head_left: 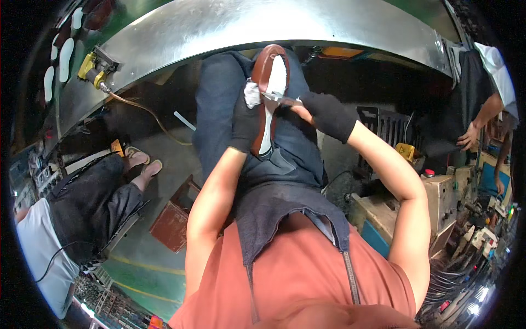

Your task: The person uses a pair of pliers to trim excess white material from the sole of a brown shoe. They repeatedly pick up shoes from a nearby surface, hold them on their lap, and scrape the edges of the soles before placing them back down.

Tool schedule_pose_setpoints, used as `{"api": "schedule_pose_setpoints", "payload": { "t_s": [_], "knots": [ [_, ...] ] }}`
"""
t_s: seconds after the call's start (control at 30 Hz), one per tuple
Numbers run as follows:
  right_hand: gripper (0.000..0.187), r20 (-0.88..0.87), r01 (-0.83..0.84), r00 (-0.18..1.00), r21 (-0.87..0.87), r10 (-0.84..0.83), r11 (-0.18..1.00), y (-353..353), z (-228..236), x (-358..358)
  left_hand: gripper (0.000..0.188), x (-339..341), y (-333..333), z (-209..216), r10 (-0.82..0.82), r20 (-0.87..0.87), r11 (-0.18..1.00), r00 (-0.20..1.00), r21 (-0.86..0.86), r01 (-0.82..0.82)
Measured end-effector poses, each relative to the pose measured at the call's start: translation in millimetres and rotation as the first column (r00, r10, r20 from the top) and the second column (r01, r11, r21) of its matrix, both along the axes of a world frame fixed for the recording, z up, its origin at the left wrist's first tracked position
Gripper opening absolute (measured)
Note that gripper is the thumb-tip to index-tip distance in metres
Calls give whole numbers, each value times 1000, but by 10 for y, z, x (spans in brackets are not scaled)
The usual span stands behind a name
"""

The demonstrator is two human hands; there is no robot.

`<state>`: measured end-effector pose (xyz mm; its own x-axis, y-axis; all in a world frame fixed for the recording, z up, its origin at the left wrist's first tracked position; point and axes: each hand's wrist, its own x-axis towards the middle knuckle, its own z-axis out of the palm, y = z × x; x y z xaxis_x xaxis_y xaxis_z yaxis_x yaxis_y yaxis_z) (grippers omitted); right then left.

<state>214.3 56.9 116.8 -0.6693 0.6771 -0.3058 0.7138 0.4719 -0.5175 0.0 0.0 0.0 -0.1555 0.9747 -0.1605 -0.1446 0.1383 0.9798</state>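
Observation:
A brown leather shoe [267, 64] lies sole side up across my lap, its toe pointing away from me. A white layer [279, 74] covers the middle of its underside. My left hand [247, 118], in a black glove with a white wrapping on a fingertip, is closed round the left side of the shoe. In my right hand [329, 114], also black-gloved with bare fingertips, is a slim metal hand tool [282, 99]. The tool's tip touches or nearly touches the shoe edge beside the wrapped fingertip. Its exact kind is unclear.
A metal bench [230, 27] curves ahead of my knees. A yellow and black air stapler [96, 70] with a hose [145, 109] rests on its left end. One person [93, 203] sits at left; another person's hand [468, 136] shows at right, near a machine [438, 200].

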Motion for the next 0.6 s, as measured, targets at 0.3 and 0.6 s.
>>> {"api": "schedule_pose_setpoints", "payload": {
  "t_s": [0.3,0.6],
  "knots": [
    [46,-62,-308,945,153,320,939,91,808,-60,57,-10,-11,467,-84,-244,991,966,85,108],
    [48,-26,227,966,-400,-258,888,-107,126,273,30,-219,64,444,-26,314,992,949,-107,63]
  ]
}}
